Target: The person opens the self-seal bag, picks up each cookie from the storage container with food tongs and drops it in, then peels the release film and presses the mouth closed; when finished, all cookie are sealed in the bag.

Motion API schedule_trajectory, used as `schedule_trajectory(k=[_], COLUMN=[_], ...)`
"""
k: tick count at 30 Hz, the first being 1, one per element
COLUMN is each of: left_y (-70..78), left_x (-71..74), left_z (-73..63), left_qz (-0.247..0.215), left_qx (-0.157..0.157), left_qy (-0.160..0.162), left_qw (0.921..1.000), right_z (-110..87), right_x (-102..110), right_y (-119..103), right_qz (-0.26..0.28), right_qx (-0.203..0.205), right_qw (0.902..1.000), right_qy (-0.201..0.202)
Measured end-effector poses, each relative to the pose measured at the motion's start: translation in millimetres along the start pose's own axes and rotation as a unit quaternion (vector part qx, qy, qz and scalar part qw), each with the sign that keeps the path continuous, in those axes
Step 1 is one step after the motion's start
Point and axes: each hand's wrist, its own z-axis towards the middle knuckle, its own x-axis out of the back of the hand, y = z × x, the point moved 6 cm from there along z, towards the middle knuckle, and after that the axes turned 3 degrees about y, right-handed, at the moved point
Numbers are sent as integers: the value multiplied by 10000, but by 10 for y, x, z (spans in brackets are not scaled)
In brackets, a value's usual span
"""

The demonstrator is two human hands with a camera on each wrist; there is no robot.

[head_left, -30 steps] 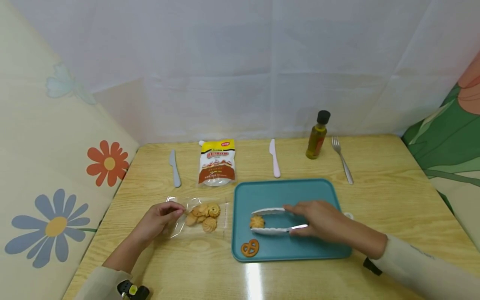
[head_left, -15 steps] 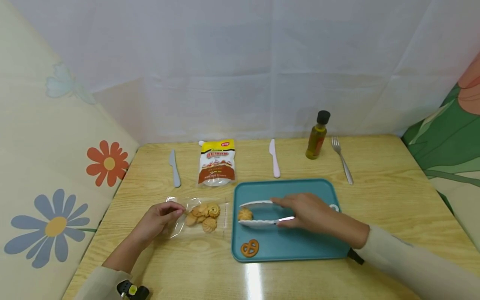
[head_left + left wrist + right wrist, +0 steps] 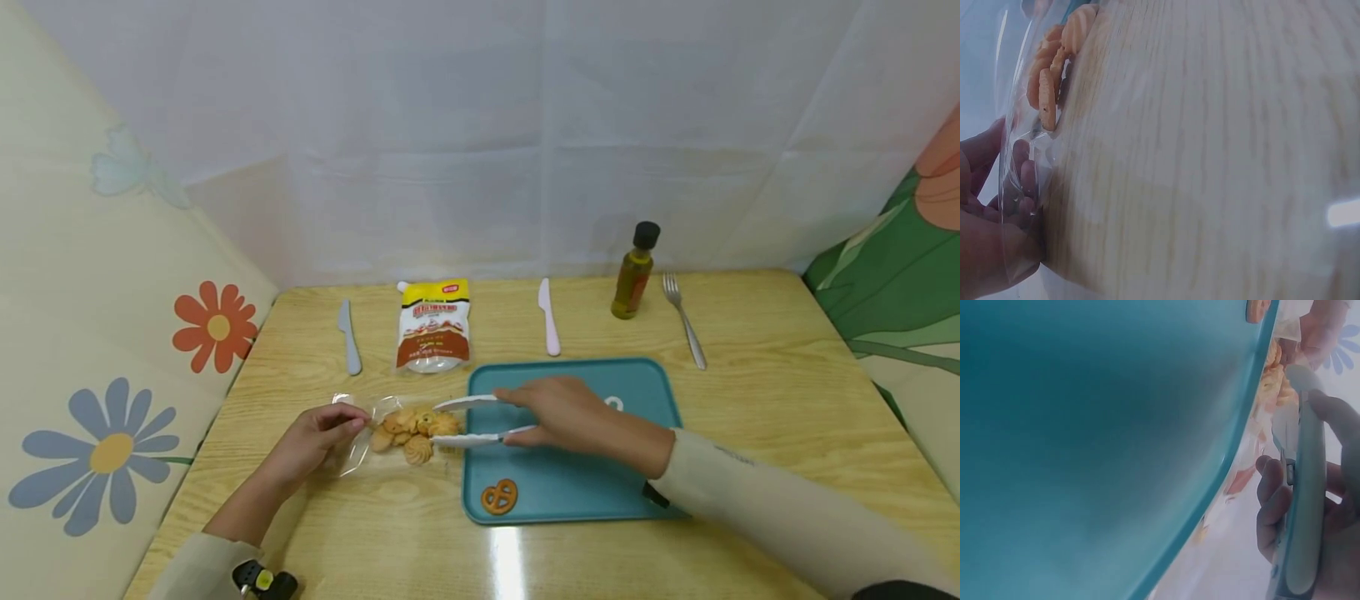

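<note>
**Caution: Dropped Cookie or Snagged Film**

We see the left hand (image 3: 321, 435) pinching the edge of the clear bag (image 3: 352, 460). Cookies (image 3: 401, 423) lie grouped at the bag; we cannot tell whether inside or on top. The right hand (image 3: 564, 412) curls round the tongs (image 3: 468, 440), whose arms stand apart with one cookie (image 3: 447, 424) between them, just beyond the edge of the tray (image 3: 585, 479). We cannot confirm contact on both sides. In our judgement, slack pressure could drop it, excess pressure could crumble it, and low tips could snag the film.
</note>
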Motion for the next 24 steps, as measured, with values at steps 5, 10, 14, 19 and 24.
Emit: schedule_trajectory(k=[5,10,14,19,24], left_y=[-2,-14,-12,-7,-11], left_x=[10,30,36,40,43], left_z=[0,3,4,4,9], left_qz=[-67,-76,-142,-144,-194], left_qx=[19,19,-43,-79,-99], left_qy=[6,14,-16,3,9], left_qw=[10000,10000,9999,9999,9998], right_z=[151,250,298,355,414], right_x=[-58,-97,-110,-119,-163], right_y=[-110,-192,-249,-324,-368], right_qz=[-298,-547,-583,-600,-666], right_qx=[243,396,477,552,569], right_qw=[9993,9977,9971,9967,9962], right_qy=[23,80,80,49,15])
